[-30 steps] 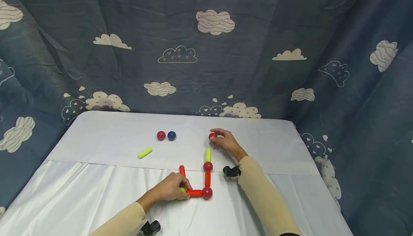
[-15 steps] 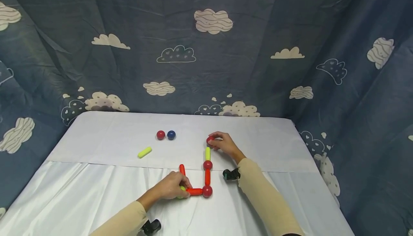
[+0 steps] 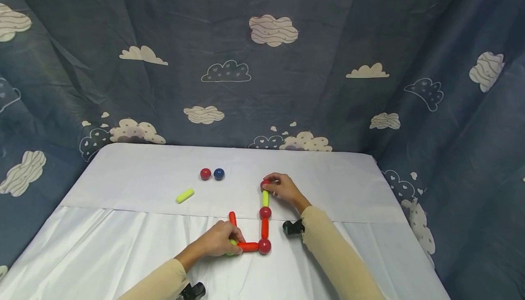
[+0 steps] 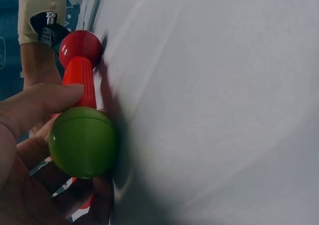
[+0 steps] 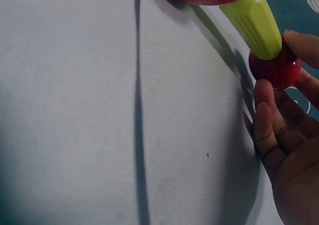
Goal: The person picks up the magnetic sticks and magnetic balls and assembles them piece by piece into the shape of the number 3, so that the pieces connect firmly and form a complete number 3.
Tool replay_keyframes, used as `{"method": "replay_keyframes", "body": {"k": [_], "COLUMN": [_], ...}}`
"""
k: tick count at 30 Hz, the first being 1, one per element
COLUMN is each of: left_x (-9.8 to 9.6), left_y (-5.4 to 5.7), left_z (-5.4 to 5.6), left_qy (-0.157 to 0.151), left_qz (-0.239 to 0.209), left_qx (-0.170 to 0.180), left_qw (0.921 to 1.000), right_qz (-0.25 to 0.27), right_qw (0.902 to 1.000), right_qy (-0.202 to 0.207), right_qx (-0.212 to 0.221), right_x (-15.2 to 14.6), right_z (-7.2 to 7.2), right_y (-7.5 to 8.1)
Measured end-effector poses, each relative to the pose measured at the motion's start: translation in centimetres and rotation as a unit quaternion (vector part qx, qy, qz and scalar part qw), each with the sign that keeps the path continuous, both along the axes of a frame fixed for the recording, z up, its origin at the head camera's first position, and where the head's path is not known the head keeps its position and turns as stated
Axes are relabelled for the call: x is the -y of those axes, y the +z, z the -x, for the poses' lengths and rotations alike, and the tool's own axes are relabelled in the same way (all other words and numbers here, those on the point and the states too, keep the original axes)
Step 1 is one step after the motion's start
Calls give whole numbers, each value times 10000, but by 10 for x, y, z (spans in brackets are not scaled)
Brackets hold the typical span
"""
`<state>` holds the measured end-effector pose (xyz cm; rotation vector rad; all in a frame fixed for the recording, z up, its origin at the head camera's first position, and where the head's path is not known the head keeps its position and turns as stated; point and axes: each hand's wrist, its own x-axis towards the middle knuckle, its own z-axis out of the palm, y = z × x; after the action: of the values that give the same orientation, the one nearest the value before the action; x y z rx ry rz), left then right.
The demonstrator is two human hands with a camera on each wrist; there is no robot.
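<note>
My right hand [image 3: 284, 188] pinches a red ball [image 5: 277, 71] between thumb and fingers. The ball meets the far end of a yellow-green rod [image 3: 265, 199]. That rod runs into a second red ball [image 3: 265, 212], then a red rod [image 3: 265, 228] and a corner red ball [image 3: 264, 246]. From the corner another red rod [image 3: 248, 246] goes left to a green ball [image 4: 83, 142]. My left hand [image 3: 219, 239] grips this joint, thumb on the rod and fingers round the ball, hiding much of it in the head view. One more red rod [image 3: 232, 218] points away beyond the left hand.
On the white-covered table [image 3: 135, 177], a loose red ball [image 3: 205, 174] and a blue ball [image 3: 219, 174] lie side by side at the back. A loose yellow-green rod [image 3: 185, 195] lies left of centre. A dark cloud-print curtain [image 3: 164, 90] hangs behind.
The right hand has brought its red ball nearer to me, from beyond the yellow-green rod onto its far end. The left hand keeps its grip in the same place.
</note>
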<state>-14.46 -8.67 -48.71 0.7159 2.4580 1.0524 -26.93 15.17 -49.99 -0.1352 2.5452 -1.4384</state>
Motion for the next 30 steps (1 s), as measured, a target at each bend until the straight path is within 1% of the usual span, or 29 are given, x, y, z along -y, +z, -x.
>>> {"method": "replay_keyframes", "body": {"k": [4,7,11,15,24,30], "left_x": [-1,-1,0,0,0,0], "left_y": [1,2,2,2,2,1], "left_z": [-2,-2,-1,-1,0,0], "left_qy": [39,39,38,44,127,76], "left_qz": [8,3,-2,19,47,34], "left_qx": [41,42,41,72,120,129], "left_qw": [10000,10000,10000,10000,9998,9999], "right_qz": [-108,-192,-233,-291,-436,-478], "right_qw": [9998,9996,9995,9994,9989,9986], "right_qy": [-146,-186,-133,-85,-163,-188], "right_qx": [72,0,-144,-177,-45,91], "right_x": [1,1,2,2,4,4], "right_z": [-1,-1,-1,-1,0,0], "right_y": [-3,-4,-5,-6,-4,-3]}}
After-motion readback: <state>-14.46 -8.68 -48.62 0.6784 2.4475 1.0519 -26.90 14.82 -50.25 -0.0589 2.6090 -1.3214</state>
